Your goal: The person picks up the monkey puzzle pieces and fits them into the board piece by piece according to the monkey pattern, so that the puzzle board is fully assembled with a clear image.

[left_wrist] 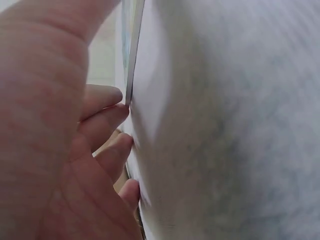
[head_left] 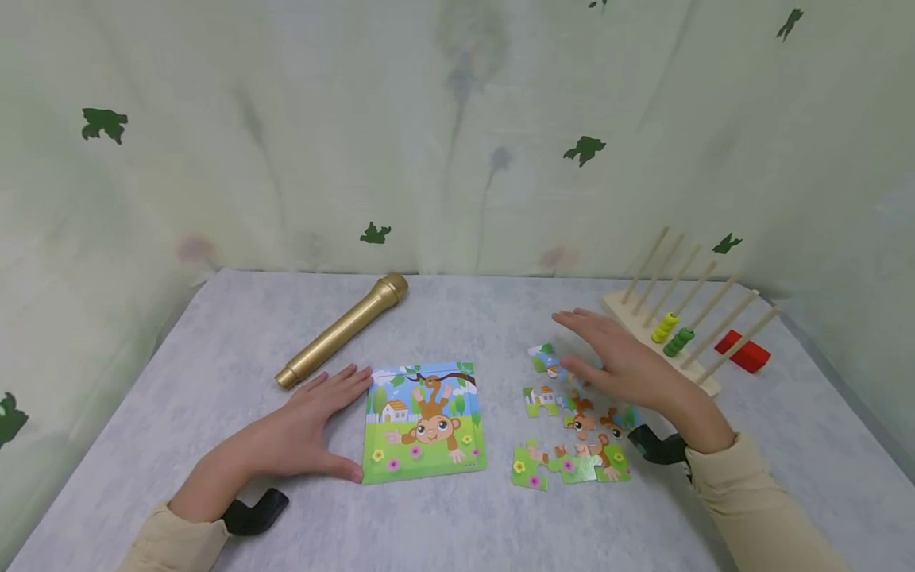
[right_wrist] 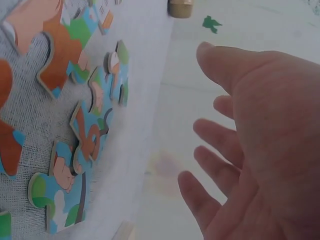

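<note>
A square picture board (head_left: 426, 421) with a monkey, a house and flowers lies flat on the table. My left hand (head_left: 296, 429) rests at its left edge, with thumb and fingertips touching the lower and upper left corners. In the left wrist view the fingertips (left_wrist: 122, 111) meet the thin edge of the board (left_wrist: 135, 50). To the right lie several loose jigsaw pieces (head_left: 530, 469) printed with parts of the same picture. Above them my right hand (head_left: 622, 357) hovers with fingers spread and holds nothing. The right wrist view shows puzzle pieces (right_wrist: 67, 182) beside the hand.
A gold toy microphone (head_left: 339, 332) lies at the back left. At the back right stands a wooden peg rack (head_left: 704, 380) with yellow beads (head_left: 665, 327) and green beads (head_left: 678, 342). Beside it is a red block (head_left: 743, 351). A patterned cloth (head_left: 429, 159) hangs behind the table.
</note>
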A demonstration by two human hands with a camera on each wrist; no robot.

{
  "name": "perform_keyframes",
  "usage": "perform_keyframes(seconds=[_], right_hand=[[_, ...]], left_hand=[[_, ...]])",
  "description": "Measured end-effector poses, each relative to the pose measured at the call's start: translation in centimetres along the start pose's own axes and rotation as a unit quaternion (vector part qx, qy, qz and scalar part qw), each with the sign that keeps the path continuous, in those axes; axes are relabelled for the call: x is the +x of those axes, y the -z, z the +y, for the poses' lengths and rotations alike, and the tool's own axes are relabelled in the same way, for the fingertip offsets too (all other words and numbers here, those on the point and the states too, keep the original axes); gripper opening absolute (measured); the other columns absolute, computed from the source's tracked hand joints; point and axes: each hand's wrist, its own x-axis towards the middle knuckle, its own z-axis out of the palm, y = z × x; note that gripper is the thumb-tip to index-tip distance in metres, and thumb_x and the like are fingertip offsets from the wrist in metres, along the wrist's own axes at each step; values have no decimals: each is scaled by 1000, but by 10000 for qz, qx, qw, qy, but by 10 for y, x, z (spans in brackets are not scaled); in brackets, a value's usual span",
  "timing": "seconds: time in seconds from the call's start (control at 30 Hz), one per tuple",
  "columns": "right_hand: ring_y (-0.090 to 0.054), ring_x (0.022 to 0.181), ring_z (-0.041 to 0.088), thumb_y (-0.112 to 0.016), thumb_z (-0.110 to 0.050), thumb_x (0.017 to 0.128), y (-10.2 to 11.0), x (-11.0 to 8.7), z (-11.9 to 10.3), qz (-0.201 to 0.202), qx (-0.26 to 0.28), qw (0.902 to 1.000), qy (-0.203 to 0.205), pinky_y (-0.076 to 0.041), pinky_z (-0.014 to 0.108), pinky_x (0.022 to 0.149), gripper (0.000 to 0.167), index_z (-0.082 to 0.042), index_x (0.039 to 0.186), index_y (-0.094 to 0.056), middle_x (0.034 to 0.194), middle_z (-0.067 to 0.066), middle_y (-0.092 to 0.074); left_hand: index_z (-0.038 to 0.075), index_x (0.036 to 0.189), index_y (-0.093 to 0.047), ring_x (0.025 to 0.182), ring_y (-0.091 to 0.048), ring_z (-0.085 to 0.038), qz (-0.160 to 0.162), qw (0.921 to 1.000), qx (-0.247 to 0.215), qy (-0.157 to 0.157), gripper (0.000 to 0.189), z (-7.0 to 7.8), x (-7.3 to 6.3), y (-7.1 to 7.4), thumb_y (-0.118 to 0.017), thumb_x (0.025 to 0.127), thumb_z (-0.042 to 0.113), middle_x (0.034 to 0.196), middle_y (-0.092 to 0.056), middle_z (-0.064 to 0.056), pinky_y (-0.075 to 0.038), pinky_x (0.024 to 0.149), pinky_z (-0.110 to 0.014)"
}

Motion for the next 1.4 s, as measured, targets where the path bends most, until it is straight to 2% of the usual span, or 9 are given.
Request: perform_keyframes(seconds=[0.17,0.33,0.57,0.7,0.93,1.13,1.4], right_hand=[[-31,152,41,-69,-26,101,-3,7,6,-209,239,9994,119,-38,63,117,64,-7,156,-43,161,19,-41],[-35,150,43,-72,-21,99,-3,14,14,-429,225,9988,89,-41,62,115,62,-4,153,-48,159,21,-44],[-36,148,45,-73,-25,98,-5,20,19,-688,302,9972,-7,-42,64,113,62,-7,152,-51,159,25,-42],[-38,146,47,-73,-28,98,-8,20,19,-792,303,9963,-158,-43,65,111,62,-9,153,-51,159,27,-41],[-44,142,45,-72,-28,99,-11,21,22,-829,247,9962,-98,-46,62,109,58,-9,150,-54,155,24,-47],[-56,132,39,-71,-28,99,-14,21,27,-827,251,9962,71,-51,58,104,51,-9,145,-59,146,17,-58],[-60,126,36,-72,-23,99,-18,27,30,-661,147,9974,230,-54,55,99,44,-10,140,-64,140,14,-63]], left_hand=[[7,161,-34,158,-19,-38,124,9998,-93,-139,119,3,-2,-6,-80,73,72,169,-28,-11,-11,128,-55],[7,163,-31,159,-17,-35,90,9995,-160,-273,119,8,3,-16,-79,75,72,171,-25,-8,-4,129,-51],[7,163,-31,159,-16,-34,177,9989,-164,-396,117,12,9,-25,-79,77,70,171,-24,-7,-2,129,-53],[9,163,-30,160,-15,-31,86,9990,-176,-395,118,15,10,-28,-79,76,71,172,-22,-5,-1,129,-53],[7,163,-30,159,-17,-32,97,9991,150,-386,124,22,12,-31,-77,72,77,171,-23,-7,-8,125,-62],[8,163,-30,160,-16,-27,111,9990,232,-355,127,25,11,-34,-75,69,81,171,-22,-4,-8,127,-59],[8,163,-31,159,-21,-27,327,9962,592,-547,125,23,9,-34,-71,71,84,171,-24,-5,-11,126,-56]])
